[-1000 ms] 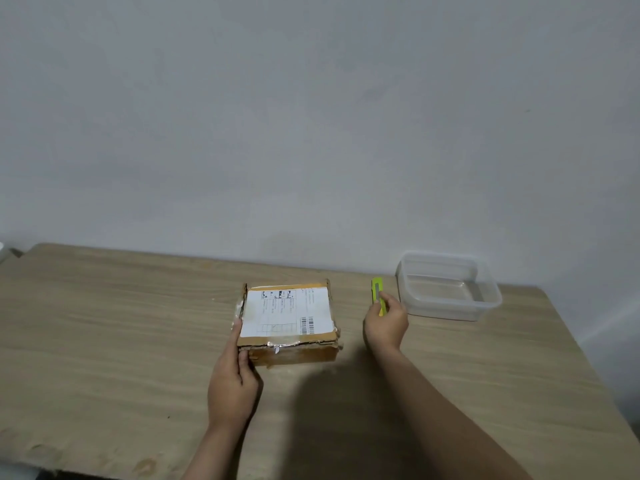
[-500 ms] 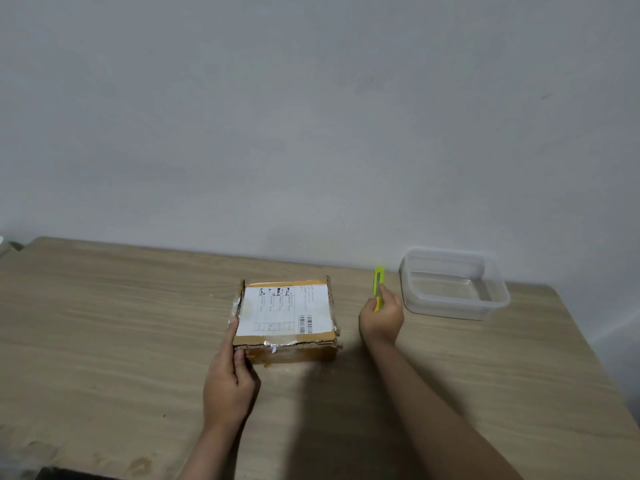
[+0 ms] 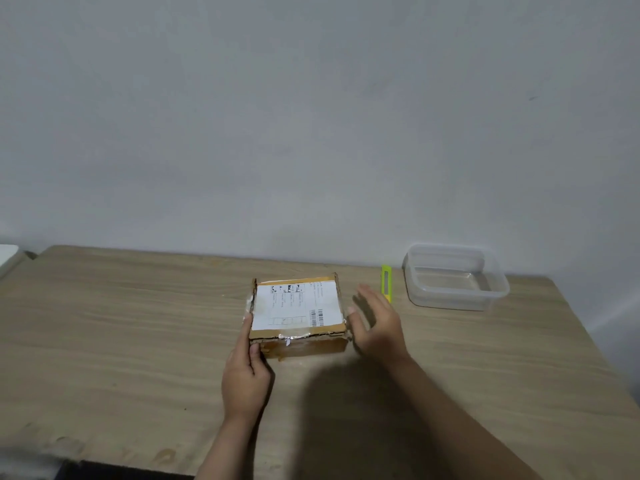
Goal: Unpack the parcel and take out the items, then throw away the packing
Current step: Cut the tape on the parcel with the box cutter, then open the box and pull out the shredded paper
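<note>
A flat brown cardboard parcel with a white shipping label lies on the wooden table. Torn tape shows along its near edge. My left hand holds the parcel's near left corner, with the thumb on the front face and the fingers along the left side. My right hand is open with spread fingers, just right of the parcel and slightly blurred. A yellow-green utility knife lies on the table behind that hand, with nothing holding it.
A clear plastic container stands at the back right near the wall. The table's right edge runs diagonally at the far right. A white object pokes in at the left edge.
My right hand has let go of the yellow-green knife, which now lies on the table, and has moved left toward the parcel. My left hand has kept its hold on the corner.
</note>
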Demonstrator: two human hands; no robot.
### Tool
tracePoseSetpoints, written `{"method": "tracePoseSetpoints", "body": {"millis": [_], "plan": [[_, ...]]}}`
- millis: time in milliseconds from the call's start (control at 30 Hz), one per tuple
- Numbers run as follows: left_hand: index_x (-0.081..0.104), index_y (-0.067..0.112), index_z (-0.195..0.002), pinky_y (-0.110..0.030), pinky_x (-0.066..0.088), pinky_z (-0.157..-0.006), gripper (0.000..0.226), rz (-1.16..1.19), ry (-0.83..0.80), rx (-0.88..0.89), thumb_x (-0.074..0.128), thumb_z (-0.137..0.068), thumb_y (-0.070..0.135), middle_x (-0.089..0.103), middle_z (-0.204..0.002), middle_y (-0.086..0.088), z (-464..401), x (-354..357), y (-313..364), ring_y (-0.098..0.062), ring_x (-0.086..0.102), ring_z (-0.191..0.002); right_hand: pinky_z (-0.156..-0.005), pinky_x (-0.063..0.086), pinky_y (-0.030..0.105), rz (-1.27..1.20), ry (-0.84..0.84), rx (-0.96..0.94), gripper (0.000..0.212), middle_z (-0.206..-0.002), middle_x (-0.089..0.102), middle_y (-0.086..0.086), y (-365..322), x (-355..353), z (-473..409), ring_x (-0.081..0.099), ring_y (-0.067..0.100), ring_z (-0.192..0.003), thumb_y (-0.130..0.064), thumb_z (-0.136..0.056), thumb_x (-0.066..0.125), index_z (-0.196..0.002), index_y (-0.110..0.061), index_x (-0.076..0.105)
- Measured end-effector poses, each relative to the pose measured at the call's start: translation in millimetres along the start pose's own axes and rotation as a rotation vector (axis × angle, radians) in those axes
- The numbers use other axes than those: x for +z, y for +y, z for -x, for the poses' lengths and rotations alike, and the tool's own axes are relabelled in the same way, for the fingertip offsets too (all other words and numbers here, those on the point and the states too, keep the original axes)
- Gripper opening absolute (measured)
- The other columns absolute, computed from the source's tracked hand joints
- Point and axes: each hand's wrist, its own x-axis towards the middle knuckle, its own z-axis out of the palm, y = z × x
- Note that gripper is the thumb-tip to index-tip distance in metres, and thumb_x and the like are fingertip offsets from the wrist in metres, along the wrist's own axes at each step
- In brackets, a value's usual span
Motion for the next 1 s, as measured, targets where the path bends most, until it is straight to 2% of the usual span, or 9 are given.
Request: {"method": "tracePoseSetpoints", "body": {"millis": [67,133,300,400,467,633,733,833,1000], "plan": [[0.043,0.031,-0.141,-0.025,0.043,-0.085,0.051,0.011,-0.010,-0.002,0.041,-0.094,0.012,0.055,-0.139,0.001,-2,-1,-2,-0.024,0.057,-0.119,-0.104,0.040,0.021,-0.043,-0.115,-0.021,0.049,-0.125,0.057,-0.005,-16,6,12,0.051,0.004,-0.118,-0.024,-0.082,0.064,-0.127,-0.007,0.056],[0.044,0.030,-0.140,-0.025,0.043,-0.085,0.053,0.017,-0.036,-0.021,0.044,-0.094,0.004,0.055,-0.138,0.000,-3,-3,-4,-0.026,0.057,-0.119,-0.107,0.040,0.028,-0.071,-0.178,0.050,0.055,-0.131,0.056,0.001,-29,13,24,0.049,0.007,-0.124,-0.034,-0.079,0.066,-0.128,-0.010,0.056],[0.045,0.021,-0.139,-0.011,0.037,-0.084,0.050,0.099,-0.153,0.026,0.043,-0.094,-0.001,0.057,-0.132,0.003,-4,-19,-4,-0.016,0.055,-0.118,-0.109,0.040,0.032,-0.051,-0.125,0.184,0.059,-0.137,0.052,0.000,-44,10,56,0.046,0.012,-0.129,-0.035,-0.074,0.074,-0.128,-0.020,0.057],[0.046,0.020,-0.138,0.001,0.036,-0.074,0.050,0.120,-0.230,0.071,0.045,-0.094,-0.002,0.058,-0.117,0.010,8,-36,-6,-0.002,0.056,-0.103,-0.103,0.041,0.018,-0.087,-0.085,0.171,0.056,-0.130,0.056,-0.006,-51,4,79,0.052,0.008,-0.122,-0.028,-0.071,0.078,-0.123,-0.022,0.058],[0.047,0.020,-0.137,0.007,0.034,-0.078,0.048,0.130,-0.258,0.091,0.046,-0.094,-0.001,0.057,-0.118,0.012,18,-44,-12,0.003,0.055,-0.104,-0.095,0.039,0.004,-0.114,-0.014,0.157,0.052,-0.122,0.060,-0.005,-59,0,91,0.056,0.006,-0.114,-0.021,-0.072,0.080,-0.119,-0.019,0.060],[0.049,0.021,-0.136,0.004,0.034,-0.087,0.044,0.123,-0.330,0.172,0.045,-0.093,0.009,0.058,-0.125,0.011,29,-58,-26,-0.005,0.056,-0.114,-0.095,0.043,0.009,-0.238,0.108,0.147,0.053,-0.115,0.061,-0.009,-78,-7,98,0.057,-0.006,-0.107,-0.021,-0.077,0.075,-0.124,-0.019,0.052],[0.051,0.020,-0.133,0.002,0.036,-0.082,0.046,0.130,-0.362,0.182,0.043,-0.088,0.020,0.064,-0.112,0.009,34,-65,-29,-0.012,0.061,-0.103,-0.087,0.039,-0.001,-0.250,0.146,0.154,0.062,-0.120,0.057,0.005,-83,-8,88,0.055,0.008,-0.114,-0.017,-0.081,0.072,-0.135,-0.010,0.042],[0.050,0.020,-0.133,0.004,0.034,-0.086,0.043,0.138,-0.381,0.184,0.046,-0.091,0.016,0.057,-0.122,0.012,36,-69,-29,-0.005,0.055,-0.112,-0.083,0.035,-0.006,-0.212,0.138,0.170,0.065,-0.126,0.052,0.009,-89,-7,77,0.050,0.014,-0.119,-0.014,-0.083,0.069,-0.139,-0.005,0.038],[0.048,0.030,-0.132,-0.008,0.039,-0.098,0.046,0.153,-0.445,0.181,0.048,-0.086,0.023,0.059,-0.130,0.010,29,-75,-31,0.005,0.053,-0.118,-0.102,0.043,0.029,-0.168,0.094,0.210,0.071,-0.140,0.040,0.008,-90,-3,65,0.049,0.020,-0.125,-0.025,-0.082,0.070,-0.143,-0.014,0.034]]}}
